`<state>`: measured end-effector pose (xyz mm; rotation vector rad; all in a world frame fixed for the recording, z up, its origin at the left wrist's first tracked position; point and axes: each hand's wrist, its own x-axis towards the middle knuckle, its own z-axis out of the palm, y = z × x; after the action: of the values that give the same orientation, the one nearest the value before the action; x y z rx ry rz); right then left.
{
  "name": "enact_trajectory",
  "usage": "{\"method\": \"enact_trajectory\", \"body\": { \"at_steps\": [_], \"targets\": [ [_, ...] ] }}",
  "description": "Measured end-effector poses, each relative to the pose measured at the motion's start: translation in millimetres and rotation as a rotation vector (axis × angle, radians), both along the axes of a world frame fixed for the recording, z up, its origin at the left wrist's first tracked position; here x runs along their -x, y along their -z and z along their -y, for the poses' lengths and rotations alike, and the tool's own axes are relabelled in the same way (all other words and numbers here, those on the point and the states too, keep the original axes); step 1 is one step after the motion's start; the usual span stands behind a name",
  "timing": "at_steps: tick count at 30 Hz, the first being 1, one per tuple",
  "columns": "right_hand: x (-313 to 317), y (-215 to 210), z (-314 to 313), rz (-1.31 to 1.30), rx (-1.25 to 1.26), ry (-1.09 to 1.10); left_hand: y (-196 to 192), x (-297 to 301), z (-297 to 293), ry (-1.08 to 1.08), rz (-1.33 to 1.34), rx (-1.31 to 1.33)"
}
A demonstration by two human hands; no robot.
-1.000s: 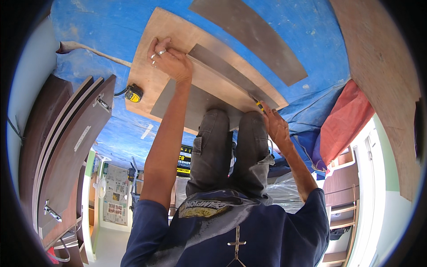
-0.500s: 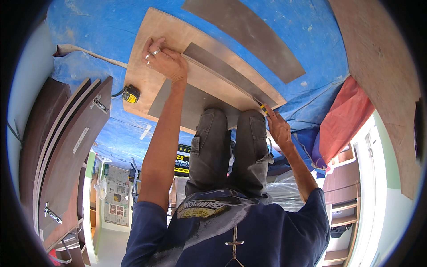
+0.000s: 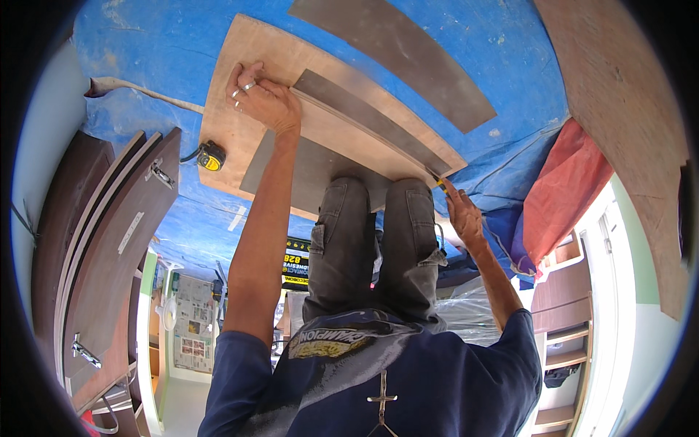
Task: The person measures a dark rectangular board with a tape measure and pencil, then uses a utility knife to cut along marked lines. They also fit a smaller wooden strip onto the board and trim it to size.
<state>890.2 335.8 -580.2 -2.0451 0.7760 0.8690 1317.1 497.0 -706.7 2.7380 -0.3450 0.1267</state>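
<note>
My left hand (image 3: 263,100) presses down on a plywood board (image 3: 227,120), its ringed fingers spread and bent, by the left end of a dark laminate strip (image 3: 364,113). A thin straight edge (image 3: 364,131) runs along the near side of that strip, toward my right hand. Gripped in my right hand (image 3: 464,213) is a yellow-and-black utility knife (image 3: 441,186). Its tip points at the right end of the strip, near the board's corner. Another dark laminate sheet (image 3: 313,167) lies on the near part of the board, partly hidden by my left forearm and knees.
A tape measure (image 3: 211,156) sits at the board's left edge. Beyond the board a dark laminate piece (image 3: 400,58) lies on the blue tarp (image 3: 145,44). Brown panels with hinges (image 3: 124,262) lean at left. Red cloth (image 3: 568,189) and a large wooden panel (image 3: 619,109) are at right.
My right hand has drawn the knife slightly right and toward me, to the end of the strip. My left hand keeps its place on the board. The whole view has shifted a little.
</note>
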Motion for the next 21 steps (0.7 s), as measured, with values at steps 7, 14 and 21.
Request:
{"method": "enact_trajectory", "body": {
  "at_steps": [7,14,21],
  "targets": [
    [24,-11,5,-0.085,0.015,-0.019,3,1,-1,-0.003,-0.033,0.069],
    [35,-7,3,-0.098,-0.002,0.012,-1,-1,0,0.028,0.005,0.014],
    [58,-2,-2,-0.163,-0.083,0.036,23,14,-24,-0.001,-0.339,-0.157]
  ]
}}
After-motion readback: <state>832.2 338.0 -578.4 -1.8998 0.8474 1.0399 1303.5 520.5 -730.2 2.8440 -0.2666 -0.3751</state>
